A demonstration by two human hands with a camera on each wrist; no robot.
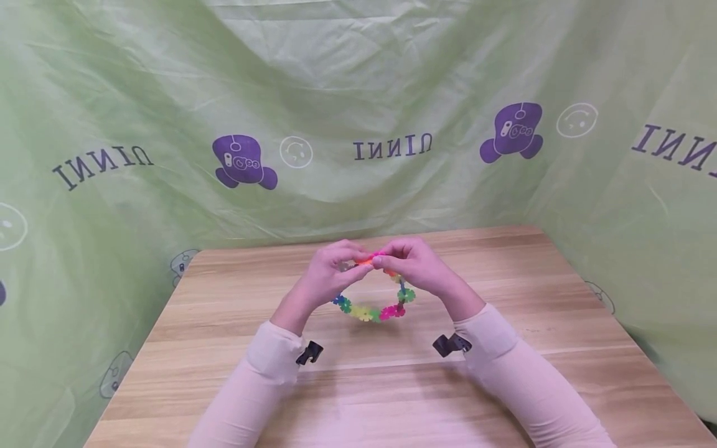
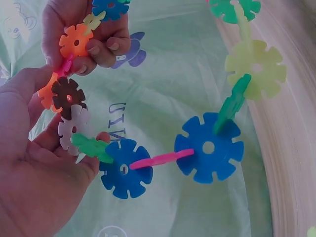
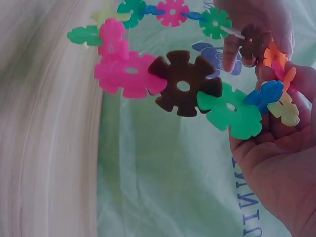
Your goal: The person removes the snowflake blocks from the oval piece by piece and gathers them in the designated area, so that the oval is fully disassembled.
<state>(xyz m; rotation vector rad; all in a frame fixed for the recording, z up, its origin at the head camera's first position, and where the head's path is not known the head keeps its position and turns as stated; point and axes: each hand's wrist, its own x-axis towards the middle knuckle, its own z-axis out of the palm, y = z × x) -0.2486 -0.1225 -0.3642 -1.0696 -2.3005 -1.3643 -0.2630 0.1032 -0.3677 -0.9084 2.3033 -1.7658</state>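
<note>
A: Two hands meet above the wooden table; nearest the viewer are the pale sleeves, each with a small black clip at the wrist; what do the fingers hold?

B: Both pinch the top of a ring of snowflake discs; the left hand has thumb and fingertips curled round an orange disc, with a brown disc and a white disc lying just below those fingers, against the palm.

A: And the right hand?

B: Its fingers are curled too, closed on another orange disc at the same joint; the two sets of fingertips nearly touch.

A: Where does the rest of the ring sit?

B: It hangs below the fingers, between the wrists, clear of the table as far as I can tell; under the left fingers run two blue discs joined by a pink piece; under the right fingers come a green disc, a dark brown disc and a pink disc.

A: Beyond the fingers?

B: A green printed sheet draped behind the table.
</note>
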